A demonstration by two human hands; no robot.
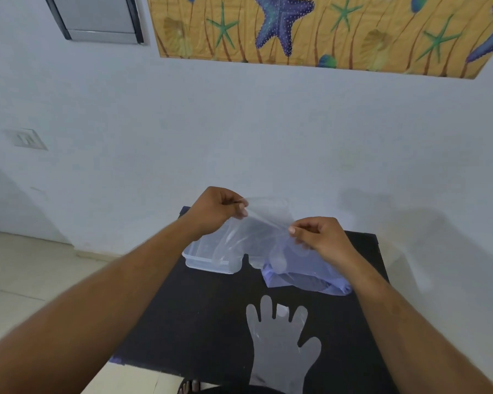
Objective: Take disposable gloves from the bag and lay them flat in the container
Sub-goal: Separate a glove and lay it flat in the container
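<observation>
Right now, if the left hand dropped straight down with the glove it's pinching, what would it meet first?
Probably the clear plastic container, which sits under the left hand and the held glove. Depth is hard to judge; the hanging glove would likely touch first.

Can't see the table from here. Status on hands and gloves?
Left hand and right hand both pinching one clear glove above the container. Another glove flat on the table. Bag beside container. Nothing in the way.
</observation>
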